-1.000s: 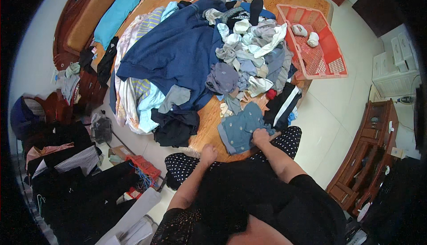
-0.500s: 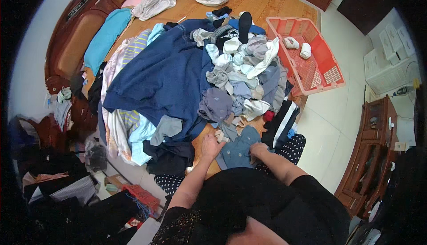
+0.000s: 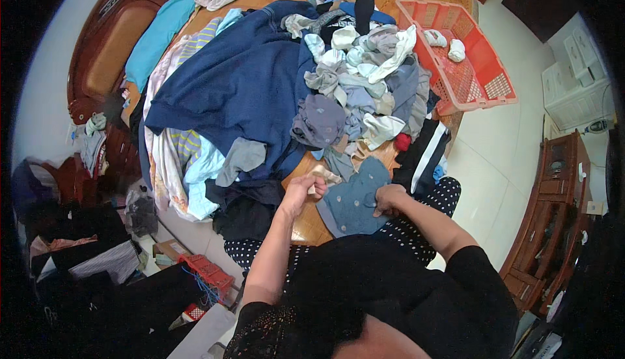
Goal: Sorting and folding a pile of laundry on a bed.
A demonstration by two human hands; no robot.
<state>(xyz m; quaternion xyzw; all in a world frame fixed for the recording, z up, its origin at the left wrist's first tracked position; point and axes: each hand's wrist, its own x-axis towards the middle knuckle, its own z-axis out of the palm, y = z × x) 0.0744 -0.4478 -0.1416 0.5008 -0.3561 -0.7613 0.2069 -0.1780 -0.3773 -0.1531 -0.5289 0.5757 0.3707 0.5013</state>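
My right hand [image 3: 389, 200] grips the right side of blue-grey underpants [image 3: 351, 197] with small pale motifs, which lie spread in front of me on the tan bed surface. To their left, my left hand [image 3: 301, 194] is closed, with a bit of beige cloth [image 3: 325, 175] at its fingers. Just beyond my hands is a heap of crumpled socks and underwear, a purple-grey balled garment [image 3: 319, 121] at its near edge. A large navy sweatshirt [image 3: 228, 79] covers the pile on the left.
A coral plastic basket [image 3: 485, 101] with rolled white socks [image 3: 456, 50] stands at the far right. A grey sock [image 3: 241, 161] and dark clothes [image 3: 244, 219] lie left of my hands. A turquoise pillow [image 3: 159, 49] leans by the wooden headboard [image 3: 104, 53]. Brown cabinets [image 3: 547, 215] stand at right.
The underpants are spread wider and turned, with my right hand moved farther onto them. My left hand has drawn slightly left and closed. The view has shifted a little.
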